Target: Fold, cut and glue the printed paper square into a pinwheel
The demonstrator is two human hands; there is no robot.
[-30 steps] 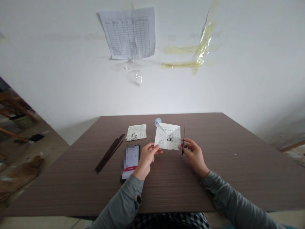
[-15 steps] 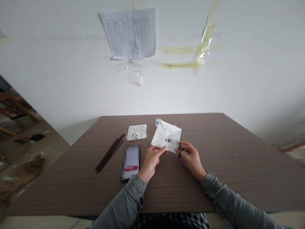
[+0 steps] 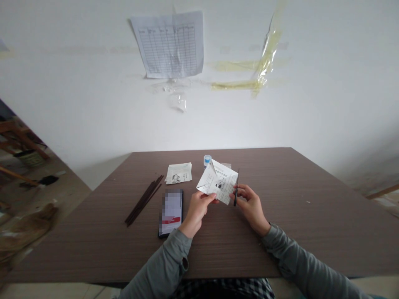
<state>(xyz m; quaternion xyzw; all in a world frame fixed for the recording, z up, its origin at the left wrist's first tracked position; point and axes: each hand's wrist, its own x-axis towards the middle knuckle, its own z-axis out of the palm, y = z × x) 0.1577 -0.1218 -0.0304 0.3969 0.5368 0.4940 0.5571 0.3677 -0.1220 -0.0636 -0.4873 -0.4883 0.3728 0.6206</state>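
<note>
My left hand (image 3: 198,208) pinches the lower edge of a folded square of printed white paper (image 3: 217,180), held tilted above the brown table (image 3: 280,232). My right hand (image 3: 251,205) is closed on a thin dark tool, apparently small scissors (image 3: 236,192), standing upright against the paper's right edge. Both sleeves are grey.
A phone (image 3: 171,211) lies left of my left hand, with a bundle of dark thin sticks (image 3: 144,199) further left. A stack of printed papers (image 3: 178,172) and a small blue-and-white tape roll (image 3: 207,159) sit behind. A ruled sheet (image 3: 170,43) is taped to the wall.
The paper has turned from square-on to tilted like a diamond and come lower. Both hands shifted slightly left and toward me, and the dark tool moved in against the paper's edge.
</note>
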